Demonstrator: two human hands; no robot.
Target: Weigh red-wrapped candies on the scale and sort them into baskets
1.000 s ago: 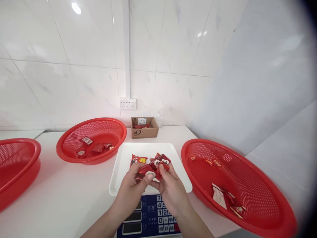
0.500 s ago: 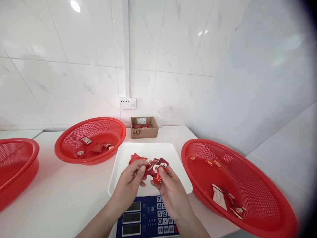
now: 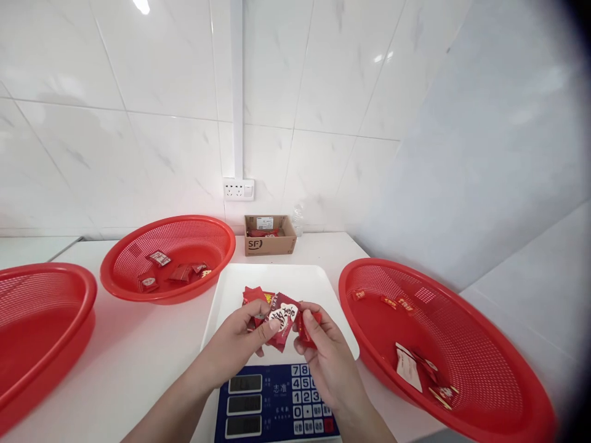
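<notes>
My left hand [image 3: 249, 332] is closed on several red candy packets, fanned out. In front, a dark red packet [image 3: 282, 320] shows a white patch with black characters; brighter red packets [image 3: 255, 295] stick out behind it. My right hand [image 3: 323, 338] pinches a small shiny red packet [image 3: 305, 329] between thumb and fingers, right beside the left hand's bunch. Both hands are above the white pan [image 3: 231, 283] of a weighing scale, whose blue panel [image 3: 279, 418] with displays and number keys lies under my wrists.
Red perforated baskets stand around the scale: one at back left [image 3: 221, 234] and one at right [image 3: 503, 394], both with packets inside, and one at far left [image 3: 69, 351]. An SF cardboard box [image 3: 277, 246] holds red packets near the tiled wall, below a socket [image 3: 239, 189].
The dark red packet with the white patch has passed from my right hand into my left. My right hand has drawn slightly right with the small red packet. The far-left basket shows more.
</notes>
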